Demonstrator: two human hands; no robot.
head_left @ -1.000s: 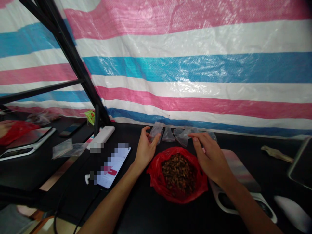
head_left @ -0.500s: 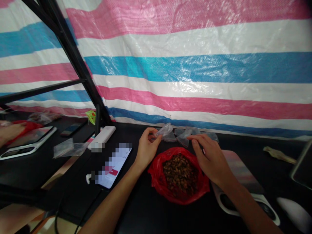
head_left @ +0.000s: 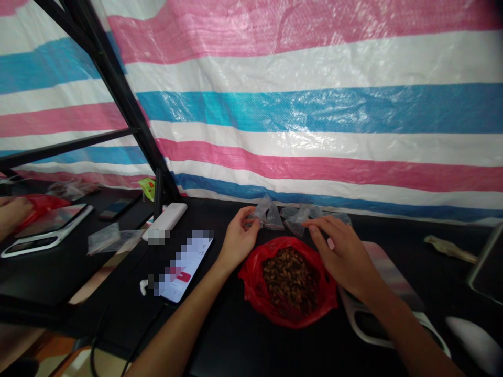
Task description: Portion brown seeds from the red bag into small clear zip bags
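My left hand (head_left: 241,235) has its fingers curled around the lower edge of a small clear plastic bag (head_left: 262,206), behind the red bag. My right hand (head_left: 340,248) stretches its fingers out, fingertips at another small clear bag (head_left: 296,222) in the row along the table's back. Whether those fingertips touch it is hard to tell. Between my forearms sits an open red plastic bag (head_left: 251,288) filled with small brown dried pieces (head_left: 291,280). A scale (head_left: 393,272) lies partly hidden under my right hand and forearm.
Left of my arm lie a lit phone (head_left: 188,267), a white power bank (head_left: 165,221) and flat clear bags (head_left: 113,240). Another person's hand (head_left: 11,214) is at the far left, by a second scale (head_left: 51,233). A white mouse (head_left: 473,340) sits at right. Striped sheeting (head_left: 314,110) hangs behind.
The small bag at my left hand has gone from lying slanted to standing more upright, and the hand shifted slightly. My right hand has barely moved. The other person's hand shifted a little.
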